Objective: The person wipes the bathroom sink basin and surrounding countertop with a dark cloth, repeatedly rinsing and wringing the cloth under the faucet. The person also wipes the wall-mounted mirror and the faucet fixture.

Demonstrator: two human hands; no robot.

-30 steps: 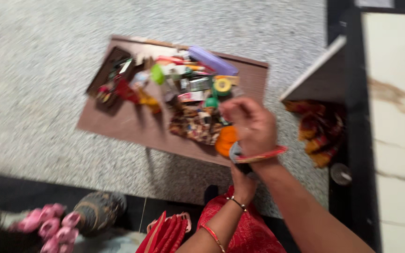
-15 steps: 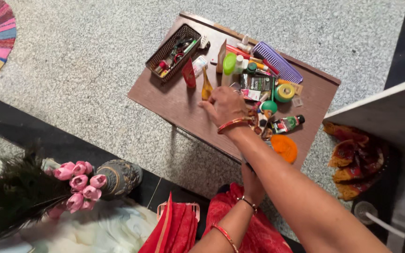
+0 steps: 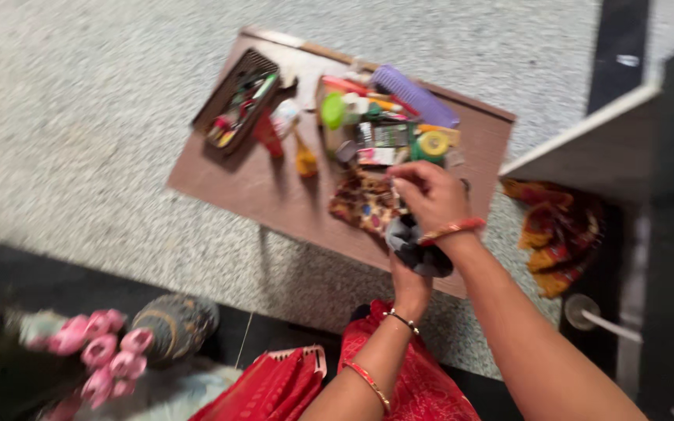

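Desk (image 3: 232, 183): brown, low, on speckled flooring — its far half is crowded with small toiletries, the near-left part bare.
Patterned pouch (image 3: 362, 204): lies flat on the desk, just left of my right hand, touching the clutter behind it.
Mesh tray (image 3: 237, 101): far-left corner of the desk, full of small items, well apart from both my hands.
Purple comb (image 3: 415, 95): at the far edge, lying slantwise.
Dark grey bundle (image 3: 416, 248): soft, cloth-like, at the near edge of the desk, between my two hands; the frame is blurred, so I can't say what it is.
Left hand (image 3: 409, 287): comes up from below, grip closed on the underside of the bundle.
Right hand (image 3: 429, 196): above the bundle, fingertips pinched together on something small I can't make out.
Step in hand: as I judge it, I'm working at the bundle with both hands — holding below, pinching above.
Next move calls for: a steady left hold, and care not to sweep the bottles just beyond my right knuckles.
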